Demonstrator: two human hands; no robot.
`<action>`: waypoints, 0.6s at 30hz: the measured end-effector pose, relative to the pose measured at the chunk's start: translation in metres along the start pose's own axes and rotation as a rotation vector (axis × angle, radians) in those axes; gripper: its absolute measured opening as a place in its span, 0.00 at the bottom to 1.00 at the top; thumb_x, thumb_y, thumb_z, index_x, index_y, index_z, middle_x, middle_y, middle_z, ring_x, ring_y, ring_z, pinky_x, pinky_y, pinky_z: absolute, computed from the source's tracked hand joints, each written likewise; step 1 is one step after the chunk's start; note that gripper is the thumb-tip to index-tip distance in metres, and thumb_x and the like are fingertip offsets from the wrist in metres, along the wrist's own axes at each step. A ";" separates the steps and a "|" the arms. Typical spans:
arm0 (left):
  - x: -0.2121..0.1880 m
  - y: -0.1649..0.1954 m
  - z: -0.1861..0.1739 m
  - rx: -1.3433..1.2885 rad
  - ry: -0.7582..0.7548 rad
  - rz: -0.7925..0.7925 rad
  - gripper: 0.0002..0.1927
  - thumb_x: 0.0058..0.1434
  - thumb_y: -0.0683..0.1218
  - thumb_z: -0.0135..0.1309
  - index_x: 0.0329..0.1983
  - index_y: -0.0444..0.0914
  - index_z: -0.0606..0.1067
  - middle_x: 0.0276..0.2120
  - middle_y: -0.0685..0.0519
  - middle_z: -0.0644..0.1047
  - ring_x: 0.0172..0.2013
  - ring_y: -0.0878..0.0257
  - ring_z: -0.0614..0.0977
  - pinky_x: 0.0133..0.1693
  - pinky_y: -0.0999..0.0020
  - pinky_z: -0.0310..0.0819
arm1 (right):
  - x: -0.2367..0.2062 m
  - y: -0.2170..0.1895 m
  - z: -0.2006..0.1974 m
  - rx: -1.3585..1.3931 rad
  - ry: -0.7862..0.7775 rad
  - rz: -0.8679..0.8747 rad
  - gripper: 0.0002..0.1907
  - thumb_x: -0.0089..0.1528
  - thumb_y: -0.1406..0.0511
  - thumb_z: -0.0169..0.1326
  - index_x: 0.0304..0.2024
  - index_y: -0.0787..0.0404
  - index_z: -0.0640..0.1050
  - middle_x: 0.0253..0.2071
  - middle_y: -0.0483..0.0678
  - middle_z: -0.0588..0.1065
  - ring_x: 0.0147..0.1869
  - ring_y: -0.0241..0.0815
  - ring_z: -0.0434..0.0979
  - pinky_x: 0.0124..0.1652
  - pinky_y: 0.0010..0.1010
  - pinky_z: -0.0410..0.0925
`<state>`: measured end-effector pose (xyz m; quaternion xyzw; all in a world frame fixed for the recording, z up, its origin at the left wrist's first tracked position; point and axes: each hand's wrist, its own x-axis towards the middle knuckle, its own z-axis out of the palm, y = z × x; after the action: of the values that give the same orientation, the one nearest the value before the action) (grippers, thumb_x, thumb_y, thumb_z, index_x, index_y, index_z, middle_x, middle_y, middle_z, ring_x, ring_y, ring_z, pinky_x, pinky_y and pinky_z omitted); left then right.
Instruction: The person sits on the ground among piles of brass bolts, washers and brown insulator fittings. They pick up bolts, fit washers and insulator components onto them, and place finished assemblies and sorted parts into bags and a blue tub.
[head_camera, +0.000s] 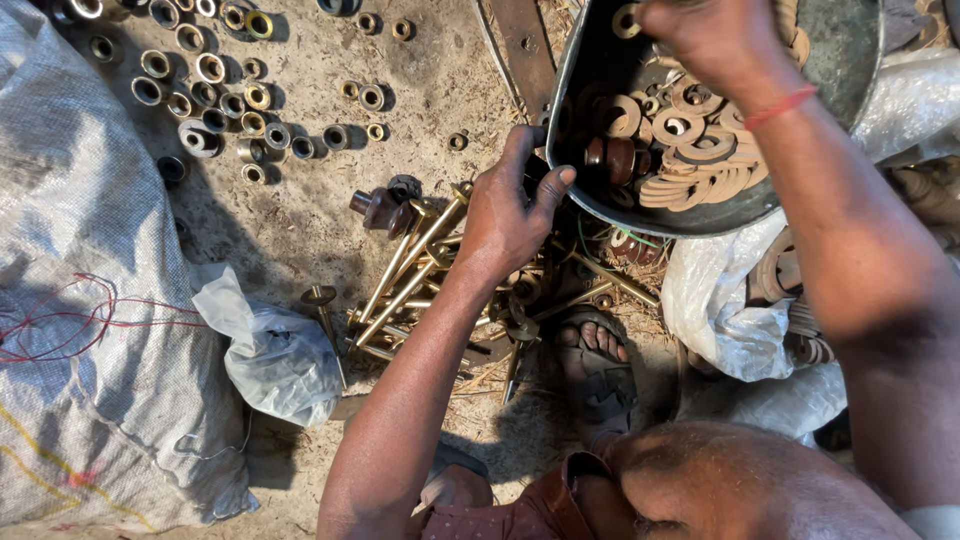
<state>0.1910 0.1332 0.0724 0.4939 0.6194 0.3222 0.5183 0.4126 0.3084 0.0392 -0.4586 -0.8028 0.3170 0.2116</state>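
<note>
Metal pan (850, 50) of washers (690, 150) upper right; left hand (510, 215) gripping its lower rim, right hand (715, 40) closed on far rim. Brass rods (410, 270) below left hand.

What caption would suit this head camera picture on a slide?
Left hand grips the rim of a metal pan of washers; right hand reaches inside.
</note>
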 end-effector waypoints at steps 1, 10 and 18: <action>0.000 0.000 0.000 0.012 -0.005 -0.032 0.24 0.69 0.53 0.55 0.61 0.38 0.64 0.48 0.39 0.82 0.45 0.48 0.87 0.48 0.51 0.79 | -0.005 -0.009 -0.015 0.310 -0.008 0.203 0.11 0.63 0.66 0.65 0.41 0.67 0.78 0.32 0.50 0.75 0.29 0.40 0.73 0.27 0.29 0.66; -0.001 0.011 0.000 0.266 0.157 -0.014 0.30 0.59 0.55 0.64 0.58 0.36 0.71 0.47 0.39 0.79 0.41 0.50 0.84 0.42 0.51 0.81 | -0.056 -0.048 -0.062 1.300 0.063 0.485 0.07 0.68 0.71 0.50 0.45 0.66 0.78 0.37 0.53 0.78 0.30 0.38 0.75 0.20 0.16 0.60; -0.022 0.063 0.024 -0.641 0.063 -0.096 0.20 0.73 0.49 0.51 0.63 0.33 0.72 0.49 0.43 0.80 0.42 0.58 0.82 0.40 0.65 0.81 | -0.079 -0.093 -0.048 0.997 0.026 0.212 0.12 0.75 0.73 0.54 0.61 0.68 0.74 0.47 0.55 0.79 0.47 0.41 0.83 0.43 0.29 0.79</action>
<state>0.2310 0.1285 0.1307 0.2657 0.5248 0.4910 0.6426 0.4257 0.2193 0.1352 -0.3847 -0.5001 0.6756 0.3814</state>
